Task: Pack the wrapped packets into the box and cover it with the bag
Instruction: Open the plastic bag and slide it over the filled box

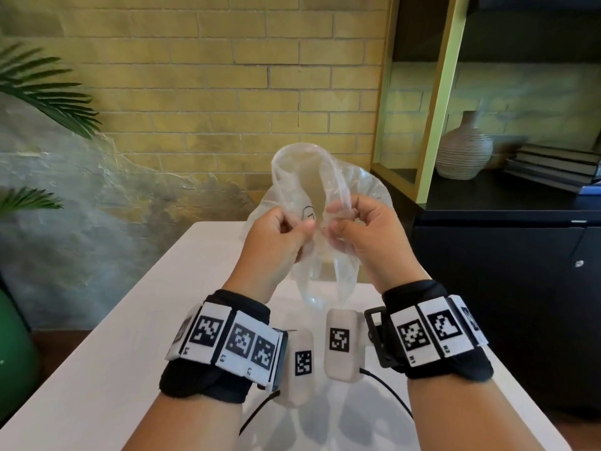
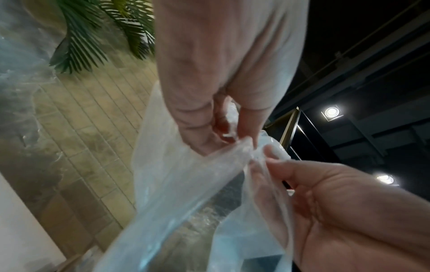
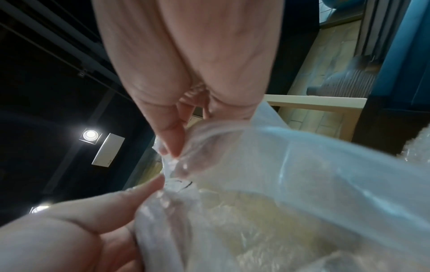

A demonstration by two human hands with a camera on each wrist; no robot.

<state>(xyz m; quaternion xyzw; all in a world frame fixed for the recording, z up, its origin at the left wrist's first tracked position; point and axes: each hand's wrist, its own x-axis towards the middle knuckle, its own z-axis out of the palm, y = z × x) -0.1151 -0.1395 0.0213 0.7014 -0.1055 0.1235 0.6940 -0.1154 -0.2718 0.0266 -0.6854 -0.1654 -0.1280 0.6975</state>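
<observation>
A clear, crinkled plastic bag point(image 1: 325, 177) hangs in the air above the white table point(image 1: 97, 369). Both my hands hold it at chest height. My left hand point(image 1: 300, 227) pinches a fold of the film between thumb and curled fingers. My right hand point(image 1: 338, 219) pinches the film just to its right, the two thumbs almost touching. The left wrist view shows the left hand point(image 2: 232, 139) gripping the bag point(image 2: 186, 184), and the right wrist view shows the right hand point(image 3: 177, 152) on the bag point(image 3: 302, 184). No box or wrapped packet shows in the head view. A patch of bubble wrap point(image 3: 416, 147) shows at the right edge.
A dark cabinet point(image 1: 504, 271) with a shelf stands right of the table, holding a ribbed vase point(image 1: 463, 148) and stacked books point(image 1: 553, 167). A green pot point(image 1: 13, 346) and palm fronds point(image 1: 42, 89) are at the left. A brick wall lies behind.
</observation>
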